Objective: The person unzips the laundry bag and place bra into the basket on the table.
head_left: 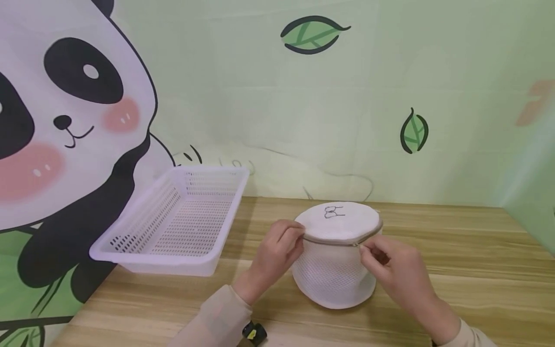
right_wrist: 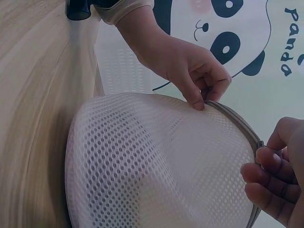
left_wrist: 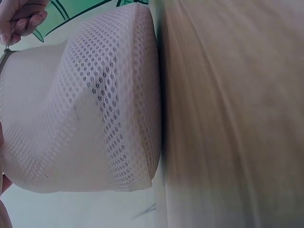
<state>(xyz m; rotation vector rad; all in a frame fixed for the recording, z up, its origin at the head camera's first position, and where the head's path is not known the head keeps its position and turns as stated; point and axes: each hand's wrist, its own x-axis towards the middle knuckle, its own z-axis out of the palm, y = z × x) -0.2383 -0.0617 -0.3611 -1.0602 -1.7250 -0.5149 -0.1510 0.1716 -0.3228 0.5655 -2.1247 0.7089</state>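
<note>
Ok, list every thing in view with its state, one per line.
Mesh bag: standing upright, side creased
Lid: lying over the bag's top
Zipper: how far closed, cannot tell
Basket: upright, open-topped
Left hand: pinching the bag's top edge
Right hand: pinching the zipper pull

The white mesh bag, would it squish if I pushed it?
Probably yes: the mesh bag looks thin, and its side is creased in the right wrist view. It might slide rather than roll, since it stands on its broad base.
</note>
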